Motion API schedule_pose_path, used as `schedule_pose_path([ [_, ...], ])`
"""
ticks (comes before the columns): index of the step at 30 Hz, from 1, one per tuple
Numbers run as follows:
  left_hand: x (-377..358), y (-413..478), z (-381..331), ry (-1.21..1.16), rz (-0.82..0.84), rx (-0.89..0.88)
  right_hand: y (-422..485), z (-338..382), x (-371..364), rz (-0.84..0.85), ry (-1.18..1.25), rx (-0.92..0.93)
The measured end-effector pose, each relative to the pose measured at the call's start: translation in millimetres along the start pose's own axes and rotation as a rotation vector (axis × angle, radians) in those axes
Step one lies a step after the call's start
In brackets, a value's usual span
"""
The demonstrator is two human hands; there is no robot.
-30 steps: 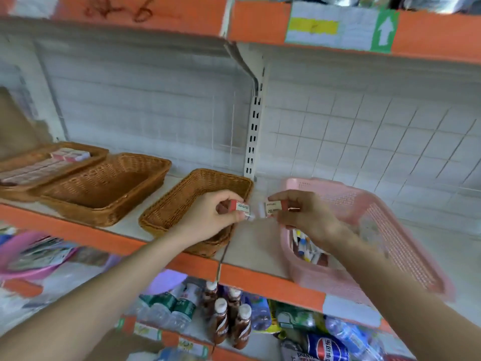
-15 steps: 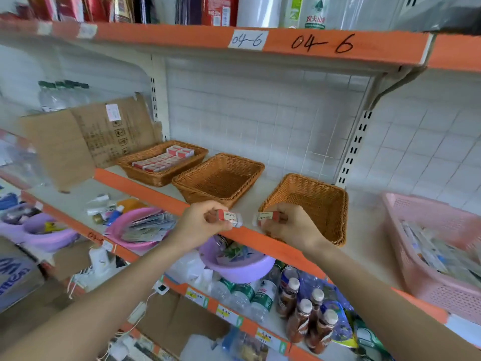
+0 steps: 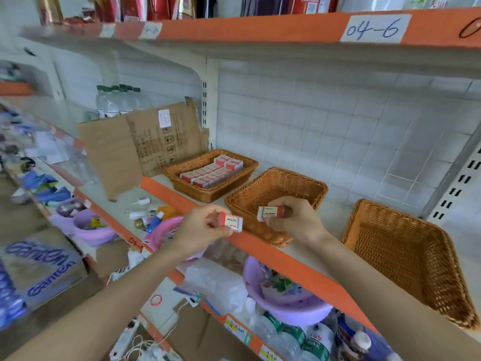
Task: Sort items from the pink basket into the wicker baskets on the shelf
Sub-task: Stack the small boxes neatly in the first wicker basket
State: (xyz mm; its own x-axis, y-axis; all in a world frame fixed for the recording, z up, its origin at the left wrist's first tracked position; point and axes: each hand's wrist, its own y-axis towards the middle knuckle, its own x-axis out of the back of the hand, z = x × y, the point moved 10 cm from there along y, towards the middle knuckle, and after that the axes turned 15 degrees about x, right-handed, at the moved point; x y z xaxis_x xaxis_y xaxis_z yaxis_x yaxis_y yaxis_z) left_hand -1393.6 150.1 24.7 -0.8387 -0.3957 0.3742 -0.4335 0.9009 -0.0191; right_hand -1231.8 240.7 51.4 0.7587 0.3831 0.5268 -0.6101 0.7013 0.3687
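Pinching eraser [image 3: 231,222] in your left grip [image 3: 198,228], second eraser [image 3: 270,212] in right grip [image 3: 297,223]; light, firm blocks, hold long sides.

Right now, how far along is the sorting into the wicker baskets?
Done: the left wicker basket holds rows of erasers. In hand: the left hand pinches an eraser, the right hand a second eraser. Left: placing both; the middle basket and right basket look empty, pink basket out of view.
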Motion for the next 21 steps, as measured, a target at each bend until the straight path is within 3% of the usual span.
schedule_pose_path([
  [3, 24.6, 42.0, 2.2, -0.116, -0.014, 0.078, 42.9, -6.8, -10.1, -0.026, 0.062, -0.020],
  [7, 39.6, 98.1, 8.8, -0.622, 0.116, 0.285, 91.0, -14.9, -23.9, -0.024, 0.099, -0.022],
  [10, 46.5, 129.0, 11.1, -0.833, 0.171, 0.359, 120.5, -18.3, -30.1, -0.034, 0.092, -0.009],
  [17, 58.6, 180.5, 26.7, -0.818, 0.199, 0.540, 159.3, -32.9, -49.6, -0.034, 0.033, -0.075],
  [21, 66.6, 213.9, 31.8, -0.504, 0.234, 0.486, 174.8, -43.0, -59.4, -0.051, -0.012, -0.113],
])
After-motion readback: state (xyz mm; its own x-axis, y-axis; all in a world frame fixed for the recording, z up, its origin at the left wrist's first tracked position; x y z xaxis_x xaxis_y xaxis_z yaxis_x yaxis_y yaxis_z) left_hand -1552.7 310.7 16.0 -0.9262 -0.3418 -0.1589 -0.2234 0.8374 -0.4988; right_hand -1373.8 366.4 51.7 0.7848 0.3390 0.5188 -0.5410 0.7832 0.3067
